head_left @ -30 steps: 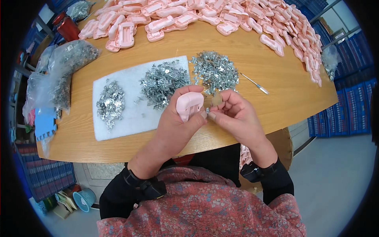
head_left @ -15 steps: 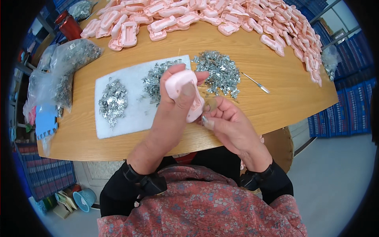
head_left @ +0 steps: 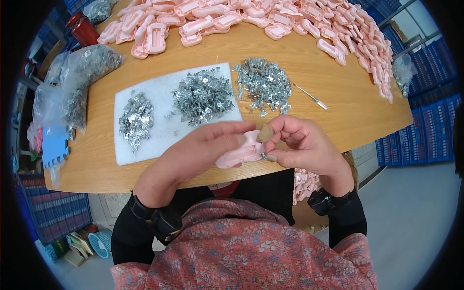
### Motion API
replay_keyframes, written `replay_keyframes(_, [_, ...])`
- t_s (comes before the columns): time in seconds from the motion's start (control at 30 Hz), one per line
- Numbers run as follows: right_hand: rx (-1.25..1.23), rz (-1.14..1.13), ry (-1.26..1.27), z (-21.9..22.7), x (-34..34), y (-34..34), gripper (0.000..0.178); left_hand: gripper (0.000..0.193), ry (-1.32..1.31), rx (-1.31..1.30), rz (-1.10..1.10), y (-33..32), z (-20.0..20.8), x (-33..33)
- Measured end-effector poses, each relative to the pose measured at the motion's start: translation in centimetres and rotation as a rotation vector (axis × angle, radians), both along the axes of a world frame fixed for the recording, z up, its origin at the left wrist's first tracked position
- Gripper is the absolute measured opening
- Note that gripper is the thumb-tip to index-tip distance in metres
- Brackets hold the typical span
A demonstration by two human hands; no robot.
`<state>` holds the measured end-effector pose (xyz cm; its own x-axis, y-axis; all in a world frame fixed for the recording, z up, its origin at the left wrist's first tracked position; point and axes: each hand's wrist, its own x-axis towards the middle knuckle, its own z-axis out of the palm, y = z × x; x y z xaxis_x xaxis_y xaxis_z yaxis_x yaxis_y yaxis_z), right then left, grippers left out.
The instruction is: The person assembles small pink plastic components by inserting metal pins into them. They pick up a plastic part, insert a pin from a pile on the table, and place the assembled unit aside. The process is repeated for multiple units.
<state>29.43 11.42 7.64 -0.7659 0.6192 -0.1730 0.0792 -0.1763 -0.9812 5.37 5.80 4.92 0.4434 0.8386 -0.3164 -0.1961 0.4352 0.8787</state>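
My left hand (head_left: pixel 198 145) grips a pink plastic housing (head_left: pixel 240 153) from above, its hollow battery-compartment side partly showing near the table's front edge. Close at its right end is my right hand (head_left: pixel 304 145), thumb and forefinger pinching a tiny metal spring clip (head_left: pixel 264 156). A tan covering (head_left: pixel 266 133) wraps one of the right fingertips. Beyond my hands, a white foam sheet (head_left: pixel 166 123) carries a small heap of metal clips (head_left: pixel 136 121) and a larger heap of clips (head_left: pixel 203 95). Another clip heap (head_left: pixel 263 86) lies on the bare wood to the right.
A screwdriver (head_left: pixel 311 97) lies right of the clip heaps on the wooden table (head_left: pixel 348 116). Many pink housings (head_left: pixel 290 17) pile along the far edge. Clear bags of metal parts (head_left: pixel 79 77), a blue foam piece (head_left: pixel 55 147) and a red canister (head_left: pixel 83 30) stand at left.
The pink housing has come down toward me and turned from upright to nearly level. My left hand now covers it from above. The right hand has shifted slightly right, still pinching.
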Motion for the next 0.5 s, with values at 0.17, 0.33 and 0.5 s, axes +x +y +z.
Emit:
replay_keyframes(0.17, [0.011, 0.012, -0.054, 0.1, 0.0, -0.3, 0.026, 0.041, -0.096, -0.145, -0.226, -0.8, -0.3, 0.4])
replay_keyframes(0.33, [0.182, -0.229, 0.018, -1.4, -0.4, -0.8, 0.021, 0.042, -0.218, -0.203, -0.03, -1.3, -1.6, 1.3])
replay_keyframes(0.5, [0.338, -0.407, -0.015, -3.9, -1.3, -1.4, 0.02, 0.044, -0.336, -0.275, 0.099, -1.2, -2.6, 1.2])
